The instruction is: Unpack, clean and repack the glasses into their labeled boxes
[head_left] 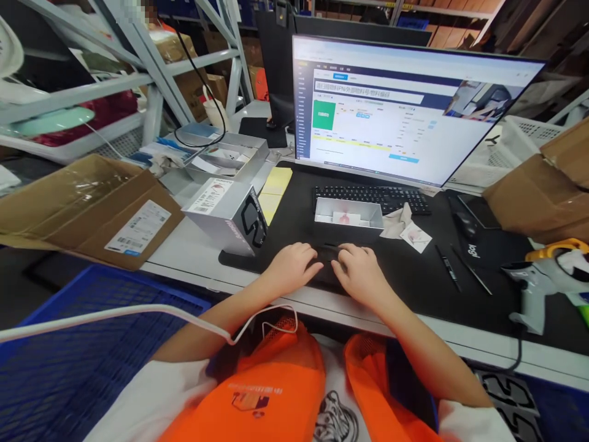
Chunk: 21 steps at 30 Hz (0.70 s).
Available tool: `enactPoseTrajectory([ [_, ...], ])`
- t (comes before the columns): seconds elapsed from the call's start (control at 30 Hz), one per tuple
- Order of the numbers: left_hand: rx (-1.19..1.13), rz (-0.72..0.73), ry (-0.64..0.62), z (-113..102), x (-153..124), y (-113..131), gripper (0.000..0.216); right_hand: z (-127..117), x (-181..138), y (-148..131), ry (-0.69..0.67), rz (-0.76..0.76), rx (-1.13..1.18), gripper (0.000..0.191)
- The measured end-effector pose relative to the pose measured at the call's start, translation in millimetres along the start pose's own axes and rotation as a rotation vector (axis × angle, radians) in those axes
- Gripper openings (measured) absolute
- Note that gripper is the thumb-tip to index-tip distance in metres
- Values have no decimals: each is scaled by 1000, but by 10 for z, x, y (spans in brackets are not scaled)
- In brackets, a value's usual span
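Observation:
My left hand and my right hand face each other at the front of the black desk mat. The fingers of both are curled on a small black object, its outline hardly standing out against the mat, so its kind is unclear. Just behind them is an open grey-and-black box with a white printed card inside. To the left of my left hand stands a grey box with a label on top and a black design on its side.
Behind the box lie a keyboard and a monitor. A barcode scanner, pens and a mouse are on the right. A cardboard carton stands left, above a blue crate. A white cable crosses my left forearm.

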<state>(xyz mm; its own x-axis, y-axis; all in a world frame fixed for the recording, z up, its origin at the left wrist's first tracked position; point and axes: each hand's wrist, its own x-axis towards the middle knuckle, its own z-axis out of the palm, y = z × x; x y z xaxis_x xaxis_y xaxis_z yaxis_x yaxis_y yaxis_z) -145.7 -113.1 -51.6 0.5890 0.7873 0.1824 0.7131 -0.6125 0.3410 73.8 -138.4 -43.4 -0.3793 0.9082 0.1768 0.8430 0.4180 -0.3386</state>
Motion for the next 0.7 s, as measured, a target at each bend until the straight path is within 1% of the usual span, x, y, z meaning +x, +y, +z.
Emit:
enactPoseTrajectory([
  [0.03, -7, 5, -15, 17, 8, -10, 31, 11, 45, -13, -15, 6, 2, 21],
  [0.1, -91, 45, -17, 63, 61, 19, 28, 28, 126, -27, -39, 22, 32, 25],
  [0.2, -247, 62, 25, 124, 120, 64, 27, -27, 141, 51, -45, 38, 125, 27],
  [0.27, -338, 47, 67, 133, 82, 32, 30, -138, 44, 211, -29, 25, 196, 30],
  [0.37, -476, -34, 131, 115, -44, -71, 31, -335, -201, 523, 77, 49, 305, 38],
  [0.43, -476, -71, 170, 117, -84, -92, 31, -412, -335, 645, 180, 116, 372, 42],
  [0.47, -438, -59, 189, 128, -77, -72, 30, -425, -371, 658, 231, 146, 399, 43],
  [0.57, -315, 56, 251, 184, 30, 84, 26, -409, -363, 562, 360, 187, 437, 41],
  [0.63, -299, 132, 272, 222, 104, 199, 28, -393, -324, 515, 367, 176, 456, 39],
  [0.7, -299, 167, 313, 247, 132, 271, 36, -377, -326, 578, 325, 170, 500, 42],
])
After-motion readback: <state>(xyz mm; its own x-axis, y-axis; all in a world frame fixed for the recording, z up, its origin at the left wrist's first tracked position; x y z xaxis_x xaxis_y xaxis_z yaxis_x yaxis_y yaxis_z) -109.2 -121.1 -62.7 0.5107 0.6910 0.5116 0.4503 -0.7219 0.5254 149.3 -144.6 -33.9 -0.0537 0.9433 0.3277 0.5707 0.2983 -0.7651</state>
